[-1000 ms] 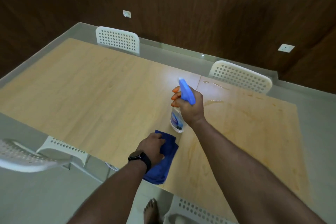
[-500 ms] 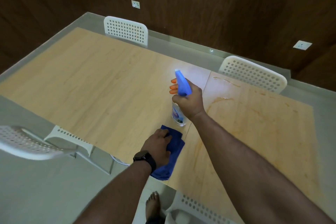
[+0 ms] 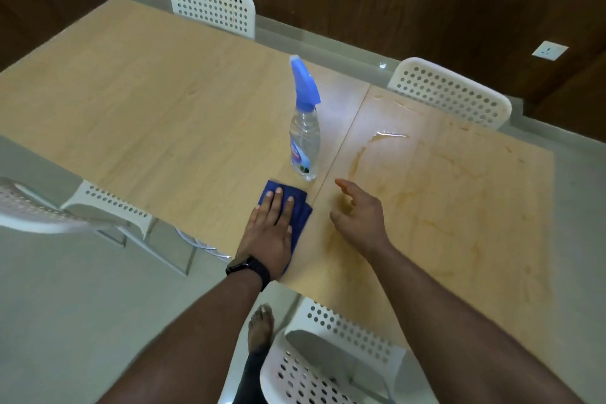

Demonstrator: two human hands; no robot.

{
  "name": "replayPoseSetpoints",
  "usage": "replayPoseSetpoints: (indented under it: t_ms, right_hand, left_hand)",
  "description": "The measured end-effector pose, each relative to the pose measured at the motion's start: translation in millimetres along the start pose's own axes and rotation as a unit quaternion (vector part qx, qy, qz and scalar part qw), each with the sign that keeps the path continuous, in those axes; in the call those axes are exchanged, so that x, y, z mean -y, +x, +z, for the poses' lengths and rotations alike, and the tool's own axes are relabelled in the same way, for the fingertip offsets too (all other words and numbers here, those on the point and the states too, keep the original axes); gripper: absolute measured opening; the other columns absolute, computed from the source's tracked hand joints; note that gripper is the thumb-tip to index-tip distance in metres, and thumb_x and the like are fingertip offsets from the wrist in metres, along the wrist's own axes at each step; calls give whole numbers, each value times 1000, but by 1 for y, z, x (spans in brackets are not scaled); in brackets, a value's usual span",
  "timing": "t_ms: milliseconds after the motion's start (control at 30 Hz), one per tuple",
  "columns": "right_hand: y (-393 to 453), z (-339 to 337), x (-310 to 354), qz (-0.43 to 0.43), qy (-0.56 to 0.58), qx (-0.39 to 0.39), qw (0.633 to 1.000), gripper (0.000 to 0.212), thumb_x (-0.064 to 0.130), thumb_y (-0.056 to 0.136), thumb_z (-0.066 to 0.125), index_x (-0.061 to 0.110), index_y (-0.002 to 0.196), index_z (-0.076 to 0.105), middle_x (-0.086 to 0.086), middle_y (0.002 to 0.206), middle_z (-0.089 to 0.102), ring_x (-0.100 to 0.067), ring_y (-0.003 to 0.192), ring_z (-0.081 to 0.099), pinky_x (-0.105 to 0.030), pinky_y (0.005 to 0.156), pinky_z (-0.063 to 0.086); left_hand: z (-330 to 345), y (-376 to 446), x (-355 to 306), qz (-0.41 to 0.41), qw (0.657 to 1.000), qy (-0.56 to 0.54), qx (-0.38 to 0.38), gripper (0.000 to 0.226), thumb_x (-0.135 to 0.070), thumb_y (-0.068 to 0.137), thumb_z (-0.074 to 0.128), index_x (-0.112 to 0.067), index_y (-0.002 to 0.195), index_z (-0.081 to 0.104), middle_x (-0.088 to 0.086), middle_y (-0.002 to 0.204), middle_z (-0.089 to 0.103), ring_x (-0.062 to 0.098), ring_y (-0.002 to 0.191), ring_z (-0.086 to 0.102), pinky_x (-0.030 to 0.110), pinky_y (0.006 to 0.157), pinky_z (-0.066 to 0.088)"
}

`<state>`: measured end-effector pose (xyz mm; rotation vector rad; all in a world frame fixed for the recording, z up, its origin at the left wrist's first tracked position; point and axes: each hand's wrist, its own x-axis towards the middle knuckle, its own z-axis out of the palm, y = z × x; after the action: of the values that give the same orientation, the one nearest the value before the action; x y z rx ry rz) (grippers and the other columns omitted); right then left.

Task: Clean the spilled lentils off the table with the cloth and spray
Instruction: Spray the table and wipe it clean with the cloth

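— Where are your hands right now?

— My left hand [image 3: 270,233] lies flat, fingers straight, pressing the folded dark blue cloth [image 3: 296,211] onto the pale wooden bench [image 3: 147,115] near its front edge. There's a black watch [image 3: 247,269] on that wrist. My right hand [image 3: 359,216] hovers just beside it, fingers loose, holding nothing.

— And the spray?

— The clear plastic spray bottle with the blue trigger head [image 3: 305,128] stands upright on the bench, just beyond the cloth, nobody touching it.

— What about the mess?

— Orange-yellow smears and a wet streak [image 3: 390,134] across the right half. I can't make out single lentils. White perforated chairs [image 3: 213,5] ring the bench.
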<state>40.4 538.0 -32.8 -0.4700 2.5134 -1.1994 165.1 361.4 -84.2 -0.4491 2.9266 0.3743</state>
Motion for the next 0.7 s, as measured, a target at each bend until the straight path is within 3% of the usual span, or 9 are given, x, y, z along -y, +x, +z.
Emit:
replayPoseSetpoints:
  t_ms: [100,200,433,700]
  right_hand:
    - [-14,-6,-30,-47,-102,32,993,62,18,86,69,19,146,59,-1,150,57,-19,140,50,-38,121,37]
    - [-17,-6,-48,-113,-170,64,977,56,21,88,65,18,144,61,0,154,54,-17,147,41,-38,125,32]
    - [-19,-2,-83,-224,-195,48,954,49,26,102,55,15,149,56,-2,163,44,-17,156,28,-35,127,25]
    - [-18,3,-82,-230,-277,48,932,50,38,112,34,21,158,42,-1,170,29,-16,160,14,-39,128,22]
  left_hand:
    - [11,-11,-16,-37,999,-3,-24,64,-35,109,22,-23,167,-4,3,173,-14,23,160,-12,42,130,2]
    - [17,-16,-24,-66,997,-4,-49,65,-35,107,22,-23,167,0,3,174,-9,23,161,-8,42,130,2]
    - [25,-16,-27,-90,994,30,-52,64,-37,108,14,-24,166,-11,3,173,-18,21,160,-15,43,130,4]
    - [21,-13,-29,-93,994,18,-57,63,-37,108,14,-26,166,-9,1,173,-16,18,160,-15,40,130,-1]
